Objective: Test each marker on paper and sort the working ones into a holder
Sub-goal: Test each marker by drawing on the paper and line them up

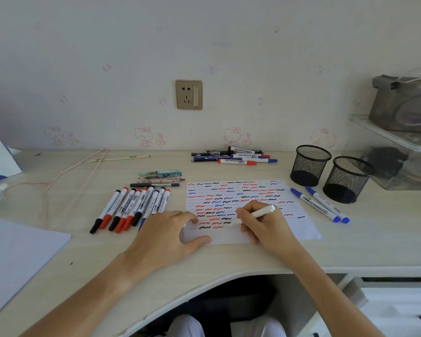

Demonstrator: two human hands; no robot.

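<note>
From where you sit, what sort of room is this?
Probably a home study corner, perhaps a child's bedroom: a pale wooden desk against cartoon-cat wallpaper, with a wall socket, mesh pen holders and a test paper under both hands.

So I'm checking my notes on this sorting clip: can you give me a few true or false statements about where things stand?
1. The right hand holds a marker over the paper. True.
2. Both mesh holders are full of markers. False: no markers show in either.
3. The left hand rests on the paper's edge. True.
4. Two blue markers lie left of the paper. False: they lie to its right, beside the holders.
</note>
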